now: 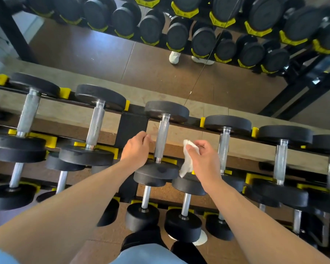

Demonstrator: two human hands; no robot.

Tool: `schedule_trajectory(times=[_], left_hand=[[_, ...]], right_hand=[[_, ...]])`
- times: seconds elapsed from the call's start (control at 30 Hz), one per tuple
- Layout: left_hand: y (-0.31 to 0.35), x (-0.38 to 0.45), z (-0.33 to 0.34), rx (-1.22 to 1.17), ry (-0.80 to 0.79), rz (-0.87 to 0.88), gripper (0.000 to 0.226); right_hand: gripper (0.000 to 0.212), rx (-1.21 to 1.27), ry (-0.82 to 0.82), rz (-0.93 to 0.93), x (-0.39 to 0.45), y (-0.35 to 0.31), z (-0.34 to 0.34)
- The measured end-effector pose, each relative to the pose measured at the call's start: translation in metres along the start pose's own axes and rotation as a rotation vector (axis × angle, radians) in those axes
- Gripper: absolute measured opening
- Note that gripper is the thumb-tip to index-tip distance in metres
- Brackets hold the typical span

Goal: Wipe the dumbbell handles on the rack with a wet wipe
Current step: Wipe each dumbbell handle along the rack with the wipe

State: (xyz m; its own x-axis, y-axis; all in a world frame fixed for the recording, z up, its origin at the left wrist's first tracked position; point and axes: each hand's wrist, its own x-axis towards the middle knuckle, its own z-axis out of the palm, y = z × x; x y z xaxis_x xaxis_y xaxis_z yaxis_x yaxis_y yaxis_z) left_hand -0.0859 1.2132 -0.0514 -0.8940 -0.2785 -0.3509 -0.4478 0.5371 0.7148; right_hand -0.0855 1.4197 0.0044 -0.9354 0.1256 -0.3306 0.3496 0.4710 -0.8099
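A black rack [132, 128] with yellow cradles holds rows of black dumbbells with knurled silver handles. The middle dumbbell's handle [162, 139] on the top row stands bare between my two hands. My left hand [136, 150] hovers just left of that handle, fingers loosely curled and holding nothing. To the right of it, my right hand [203, 159] pinches a crumpled white wet wipe [188, 161], which hangs down over a lower dumbbell's black head. The wipe is not touching any handle.
More dumbbells sit left [95, 126] and right [224, 149] on the top row, with lower rows beneath [186, 203]. A mirror behind the rack reflects the dumbbells and white shoes [174, 57]. Brown floor lies below.
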Motion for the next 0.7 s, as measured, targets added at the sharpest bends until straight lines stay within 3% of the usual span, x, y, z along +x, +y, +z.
schedule_trajectory(times=[0.17,0.3,0.5,0.6,0.7], left_hand=[[0.004,-0.004,-0.001,-0.004,0.115,-0.058,0.014],[0.014,-0.006,-0.004,0.106,0.004,0.097,0.013],[0.034,0.010,0.009,0.804,0.007,0.722,0.021],[0.045,0.017,0.012,1.040,-0.015,0.772,0.027],[0.054,0.014,0.014,1.136,-0.017,0.686,0.019]], right_hand=[[0.015,0.191,0.108,0.176,0.010,-0.002,0.006],[0.017,0.260,0.071,0.235,0.010,-0.005,0.010],[0.010,0.192,0.069,0.168,0.007,-0.002,0.016],[0.014,0.169,0.059,0.148,0.006,-0.001,0.015],[0.014,0.167,0.055,0.137,0.005,0.001,0.011]])
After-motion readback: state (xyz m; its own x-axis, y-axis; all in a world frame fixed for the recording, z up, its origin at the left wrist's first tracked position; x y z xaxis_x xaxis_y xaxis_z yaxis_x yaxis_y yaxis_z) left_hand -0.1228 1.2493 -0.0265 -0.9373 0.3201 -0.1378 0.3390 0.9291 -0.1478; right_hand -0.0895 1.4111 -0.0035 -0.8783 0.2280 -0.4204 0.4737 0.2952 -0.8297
